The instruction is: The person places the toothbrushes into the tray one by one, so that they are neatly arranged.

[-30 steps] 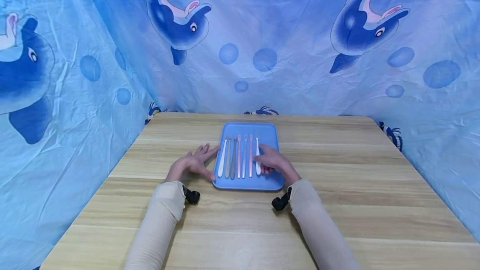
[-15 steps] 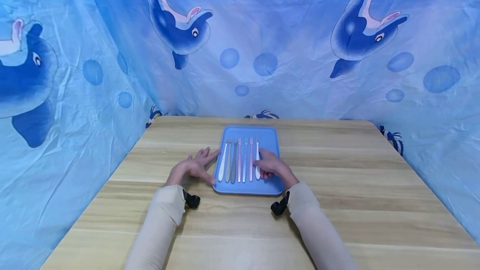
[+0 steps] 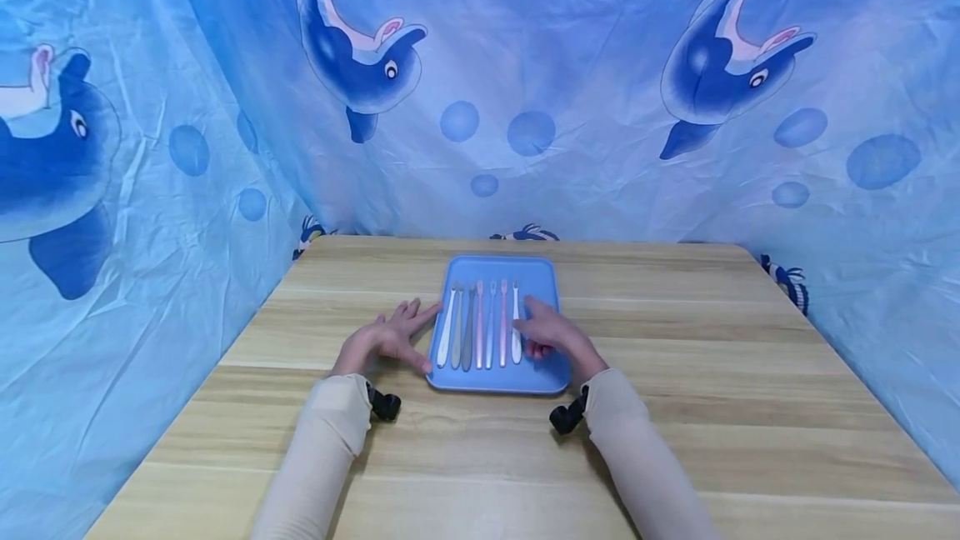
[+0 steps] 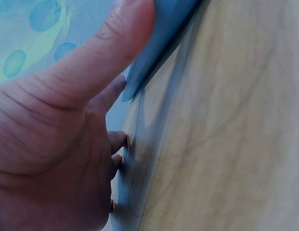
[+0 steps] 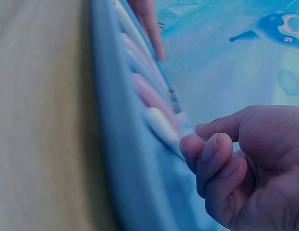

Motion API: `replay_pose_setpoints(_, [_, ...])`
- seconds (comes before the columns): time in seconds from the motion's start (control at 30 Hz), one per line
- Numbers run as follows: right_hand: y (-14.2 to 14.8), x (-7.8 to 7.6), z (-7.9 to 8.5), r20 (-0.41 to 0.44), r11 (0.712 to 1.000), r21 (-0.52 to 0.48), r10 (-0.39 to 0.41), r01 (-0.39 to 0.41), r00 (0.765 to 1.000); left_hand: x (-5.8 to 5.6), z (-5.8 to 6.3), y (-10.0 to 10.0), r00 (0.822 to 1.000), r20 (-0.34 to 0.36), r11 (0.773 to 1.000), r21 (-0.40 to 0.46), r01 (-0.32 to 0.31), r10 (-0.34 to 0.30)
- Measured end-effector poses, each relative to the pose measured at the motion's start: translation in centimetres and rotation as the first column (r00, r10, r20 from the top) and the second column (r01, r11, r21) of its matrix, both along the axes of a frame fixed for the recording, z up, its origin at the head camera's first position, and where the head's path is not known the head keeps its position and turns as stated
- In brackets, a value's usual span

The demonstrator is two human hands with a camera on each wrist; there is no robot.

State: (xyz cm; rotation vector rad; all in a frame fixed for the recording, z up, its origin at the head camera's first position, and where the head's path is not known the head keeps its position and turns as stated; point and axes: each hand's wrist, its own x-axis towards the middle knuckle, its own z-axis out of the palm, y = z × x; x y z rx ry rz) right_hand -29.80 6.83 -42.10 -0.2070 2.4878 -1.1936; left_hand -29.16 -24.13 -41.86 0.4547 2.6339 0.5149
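Several toothbrushes lie side by side on a blue tray, heads toward the far end. From left they run white, two grey, pink, light blue, pink and a white toothbrush at the right. My left hand is spread at the tray's left side, thumb and index fingertips at the rim. Over the tray's right part, my right hand has its thumb tip right at the last white toothbrush. In the right wrist view its fingers are loosely curled, with nothing held between them.
The tray rests on a wood-grain table. A blue curtain printed with dolphins and bubbles hangs behind the table and along its sides. Each wrist carries a small black camera.
My right hand has shifted slightly right, its thumb and index drawing away from the last white toothbrush. The left hand stays at the tray's rim. The head view has tilted slightly.
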Motion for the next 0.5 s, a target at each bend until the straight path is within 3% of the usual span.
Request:
replay_pose_setpoints(0.27, [4.5,0.3,2.8,-0.148,0.999,0.033,0.018,-0.014,0.989,-0.2,-0.2,-0.3,1.0,-0.001,1.0,0.016,0.004,-0.004])
replay_pose_setpoints(0.5, [9.6,0.7,3.0,-0.186,0.997,0.079,0.027,-0.012,0.982,0.6,-0.1,-0.9,1.0,-0.011,0.997,0.079,0.006,-0.005])
